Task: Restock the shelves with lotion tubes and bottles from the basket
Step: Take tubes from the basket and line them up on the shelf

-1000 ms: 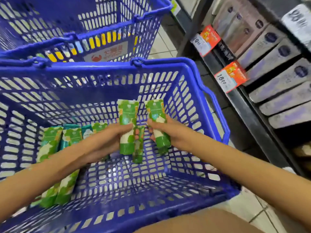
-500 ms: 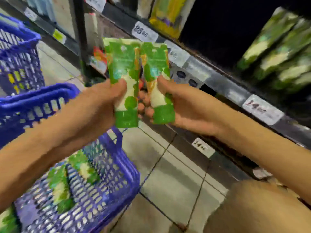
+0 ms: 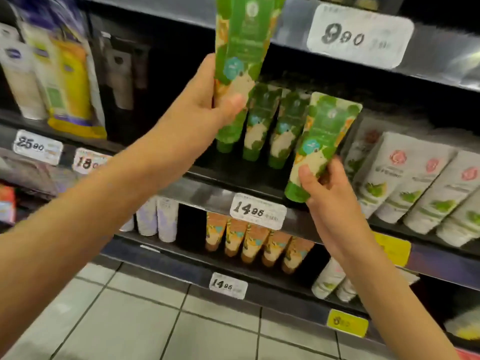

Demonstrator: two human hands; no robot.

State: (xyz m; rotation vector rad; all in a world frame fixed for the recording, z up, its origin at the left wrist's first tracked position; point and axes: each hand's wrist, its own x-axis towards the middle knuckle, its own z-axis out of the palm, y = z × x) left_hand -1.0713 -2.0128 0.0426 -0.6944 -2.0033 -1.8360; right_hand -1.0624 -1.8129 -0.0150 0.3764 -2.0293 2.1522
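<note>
Top centre of the frame, my left hand (image 3: 207,105) grips green tubes (image 3: 242,48) upright; lower right, my right hand (image 3: 328,193) holds another tube (image 3: 323,136) near the shelf (image 3: 205,192).

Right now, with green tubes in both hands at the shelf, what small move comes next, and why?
Probably the right hand should set its tube cap-down on the shelf just right of the matching green row. That tube is level with the row and beside it, while the left hand holds its tubes higher.
</note>
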